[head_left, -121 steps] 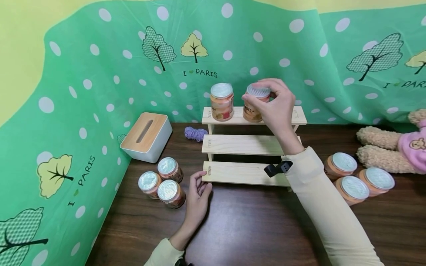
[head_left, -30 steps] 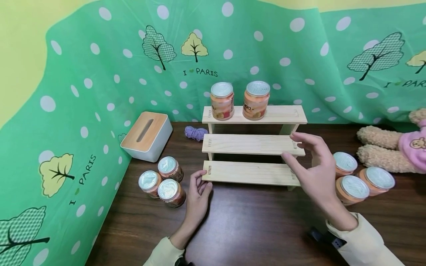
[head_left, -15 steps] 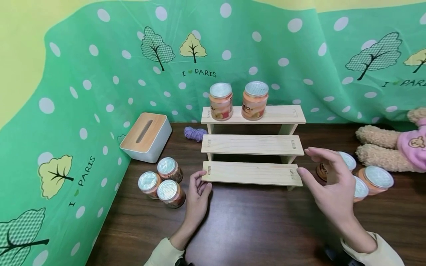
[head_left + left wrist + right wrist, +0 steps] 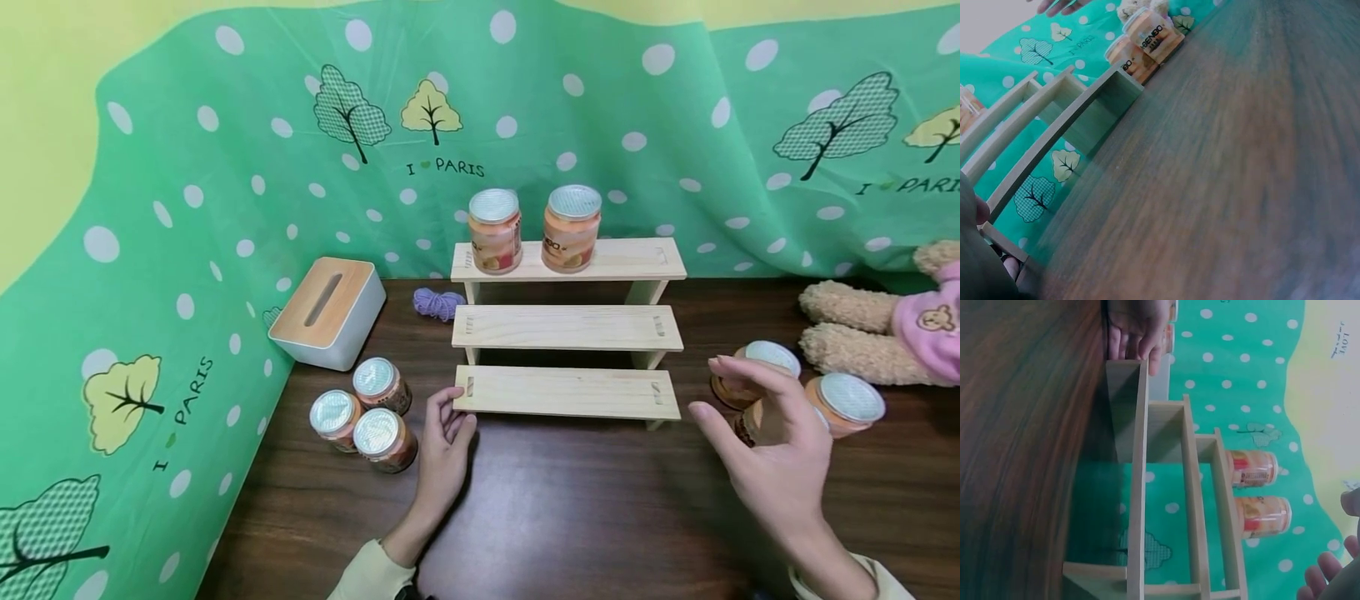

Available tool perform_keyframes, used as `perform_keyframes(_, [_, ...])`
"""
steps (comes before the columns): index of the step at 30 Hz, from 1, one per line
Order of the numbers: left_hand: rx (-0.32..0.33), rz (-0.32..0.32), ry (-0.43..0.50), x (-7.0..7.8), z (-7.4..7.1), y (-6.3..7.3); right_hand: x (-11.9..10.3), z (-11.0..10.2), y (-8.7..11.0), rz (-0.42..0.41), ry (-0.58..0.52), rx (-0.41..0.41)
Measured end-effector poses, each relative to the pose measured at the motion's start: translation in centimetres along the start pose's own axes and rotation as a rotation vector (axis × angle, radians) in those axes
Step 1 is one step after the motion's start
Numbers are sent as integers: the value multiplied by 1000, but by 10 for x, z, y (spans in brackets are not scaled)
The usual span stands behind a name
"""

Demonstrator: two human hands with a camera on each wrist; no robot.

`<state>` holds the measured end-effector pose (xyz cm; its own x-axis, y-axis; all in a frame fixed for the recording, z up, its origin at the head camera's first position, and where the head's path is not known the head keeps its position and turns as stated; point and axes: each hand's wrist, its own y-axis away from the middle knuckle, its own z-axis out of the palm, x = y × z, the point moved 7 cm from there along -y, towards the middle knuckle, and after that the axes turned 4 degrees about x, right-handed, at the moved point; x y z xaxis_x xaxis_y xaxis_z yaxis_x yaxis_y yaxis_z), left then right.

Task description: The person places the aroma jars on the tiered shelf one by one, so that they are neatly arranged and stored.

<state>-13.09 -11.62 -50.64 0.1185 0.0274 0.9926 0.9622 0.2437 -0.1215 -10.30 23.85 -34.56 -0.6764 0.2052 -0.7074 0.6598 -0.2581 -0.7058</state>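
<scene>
My right hand (image 4: 783,471) is beside three jars at the right, thumb and fingers spread apart and holding nothing. Its fingers partly cover the front jar (image 4: 750,421); behind stand another jar (image 4: 772,358) and, further right, a third jar (image 4: 847,400). All have silvery lids and orange-toned fruit labels. My left hand (image 4: 442,458) touches the left end of the bottom board of a three-step wooden shelf (image 4: 562,392), a fingertip on the board's corner, as the right wrist view also shows. Two matching jars, a left one (image 4: 495,237) and a right one (image 4: 572,233), stand upright on the top step.
Three more jars (image 4: 378,433) cluster left of the shelf. Behind them are a white tissue box (image 4: 330,312) with a wooden top and a purple yarn bundle (image 4: 438,304). A teddy bear (image 4: 862,333) lies at the far right. Green printed cloth (image 4: 247,208) hangs behind.
My right hand let go of the second jar on the top step, then moved right and down to the jars at the right, fingers parted. My left hand stays at the shelf's end.
</scene>
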Motion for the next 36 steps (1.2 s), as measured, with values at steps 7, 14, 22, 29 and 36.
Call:
perform_keyframes(7, [0, -1, 4, -1, 0, 1, -10, -16, 2, -14, -6, 62])
perform_keyframes(14, [1, -8, 1, -3, 0, 1, -13, -27, 6, 1, -44, 106])
perform_keyframes(22, [2, 94, 7, -1, -1, 2, -9, -36, 13, 16, -56, 132])
perform_keyframes(29, [-9, 51, 12, 0, 0, 2, -4, -46, 22, 51, -36, 139])
perform_keyframes(36, [2, -7, 4, 0, 0, 1, -4, -60, 28, 53, 178, 161])
